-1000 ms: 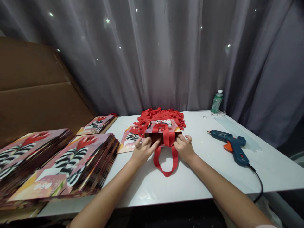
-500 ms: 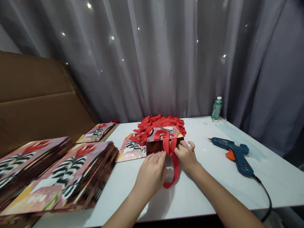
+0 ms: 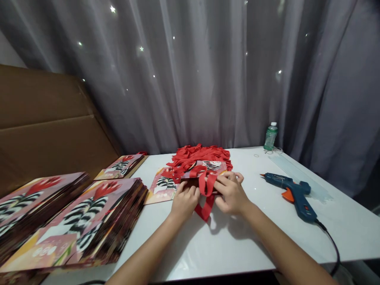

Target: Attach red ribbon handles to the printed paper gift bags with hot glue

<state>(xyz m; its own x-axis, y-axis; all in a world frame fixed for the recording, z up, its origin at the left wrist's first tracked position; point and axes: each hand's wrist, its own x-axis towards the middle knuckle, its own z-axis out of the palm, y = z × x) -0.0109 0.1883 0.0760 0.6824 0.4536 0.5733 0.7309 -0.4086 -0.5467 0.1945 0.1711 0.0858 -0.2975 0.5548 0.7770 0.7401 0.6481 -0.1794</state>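
Observation:
A small printed gift bag [image 3: 208, 168] lies on the white table [image 3: 237, 241] at centre, its open mouth toward me and red ribbon handles [image 3: 206, 194] hanging over the front. My left hand [image 3: 184, 201] has its fingers curled on the bag's left front edge. Fingers bent, my right hand [image 3: 230, 192] presses on the bag's right front edge and the handle. A heap of red ribbons [image 3: 202, 154] lies just behind the bag.
Tall stacks of flat printed bags [image 3: 83, 215] fill the left side. One flat bag [image 3: 163, 184] lies left of the hands and another [image 3: 123, 160] farther back. A blue glue gun [image 3: 292, 192] with cord, a green bottle [image 3: 270, 136] and brown cardboard [image 3: 44, 126] are also there.
Both hands came back onto the bag's front edge. The bag mouth has been pressed lower and the red handle loop now lies bunched shorter under the hands.

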